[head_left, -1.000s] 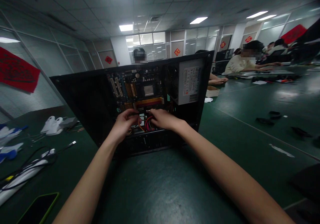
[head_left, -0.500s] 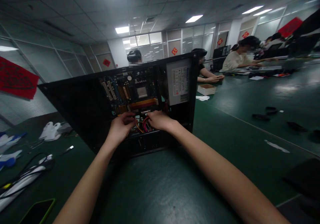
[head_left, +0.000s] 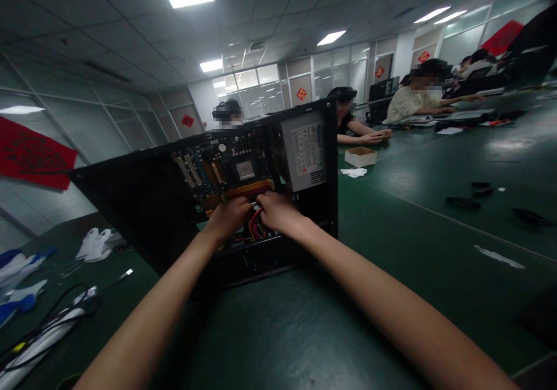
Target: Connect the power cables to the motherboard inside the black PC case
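Observation:
A black open computer case (head_left: 126,198) stands upright on the table, its inside facing me. In it show a motherboard (head_left: 209,166) with a pale square chip (head_left: 245,170), and a grey power supply (head_left: 304,149) at the upper right. Below the board hangs a bundle of red, yellow and orange cables (head_left: 256,227). My right hand (head_left: 278,211) is closed on these cables from the right. My left hand (head_left: 230,219) reaches in from the left, its fingers closed close to the right fingertips; what they pinch is hidden.
On the left lie white-and-blue gloves (head_left: 21,285), a white bag-like item (head_left: 94,245) and black cords (head_left: 56,314). To the right are a small box (head_left: 360,156), white scraps (head_left: 498,256) and dark pieces (head_left: 463,202). Several people sit beyond, one in a cream top (head_left: 409,105).
My left hand has moved right and closer to my right hand, covering more of the cables. The view has shifted slightly, and the phone at lower left is nearly out of frame.

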Demonstrator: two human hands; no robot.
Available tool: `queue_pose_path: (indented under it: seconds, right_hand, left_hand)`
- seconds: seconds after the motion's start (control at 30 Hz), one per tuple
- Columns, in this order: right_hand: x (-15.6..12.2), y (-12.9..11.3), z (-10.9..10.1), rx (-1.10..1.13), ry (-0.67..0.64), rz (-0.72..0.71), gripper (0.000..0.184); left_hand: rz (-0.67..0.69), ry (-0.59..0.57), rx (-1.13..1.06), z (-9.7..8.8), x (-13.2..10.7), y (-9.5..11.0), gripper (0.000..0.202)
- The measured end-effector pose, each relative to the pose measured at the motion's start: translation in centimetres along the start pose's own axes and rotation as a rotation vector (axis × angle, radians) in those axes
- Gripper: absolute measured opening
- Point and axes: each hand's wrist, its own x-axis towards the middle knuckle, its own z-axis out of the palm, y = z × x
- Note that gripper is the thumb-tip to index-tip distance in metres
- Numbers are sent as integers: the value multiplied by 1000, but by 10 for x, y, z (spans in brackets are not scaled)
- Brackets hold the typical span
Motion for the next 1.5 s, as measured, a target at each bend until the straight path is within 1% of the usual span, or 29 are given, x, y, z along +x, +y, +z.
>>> queue_pose_path:
  seconds: [0.07, 0.13, 0.23, 0.37, 0.53, 0.6, 0.7, 0.77, 0.83, 0.97, 1.2, 1.27, 1.37, 1.5]
  right_hand:
    - [-1, -2, 0, -3, 11, -6, 27]
    - [-2, -2, 1, 1, 9, -5, 27]
    - [-2, -1, 1, 21, -29, 13, 28]
    - [1, 2, 1, 49, -37, 58, 29]
    - [5, 6, 6, 156, -64, 55, 33]
    - [5, 6, 7, 186, -63, 58, 35]
    - [4, 5, 7, 206, -55, 65, 36]
    - [3, 5, 6, 210, -55, 69, 36]
    - [3, 5, 5, 210, -59, 64, 36]
    - [3, 6, 6, 217, -58, 54, 36]
    - [3, 5, 6, 221, -64, 56, 38]
    - [3, 4, 6, 222, -72, 55, 37]
    - [4, 4, 7, 218, -63, 24, 35]
    - [3, 5, 9, 196, -31, -25, 36]
  left_hand:
    - [-77, 30, -25, 1, -2, 0, 23]
    - [-119, 31, -38, 0, -2, 0, 25]
    - [-120, -11, -32, -2, -1, 2, 25]
    - [-135, 10, -30, 0, -1, 3, 27]
    - [-160, -8, -86, 0, -4, 3, 26]
    - [-184, 1, -124, -1, -4, 4, 27]
    - [-258, 18, -147, -1, -4, 5, 26]
    - [-274, 6, -134, -2, -3, 6, 21]
    - [-244, -8, -114, -2, -3, 6, 16]
    - [-202, -11, -77, -4, -2, 8, 17]
    - [-237, -27, 23, -5, -2, 11, 20]
    - [-267, -42, 63, -5, 0, 12, 20]
    - [-315, -68, 109, -6, 2, 15, 24]
    - [-313, -101, 136, -8, 3, 20, 26]
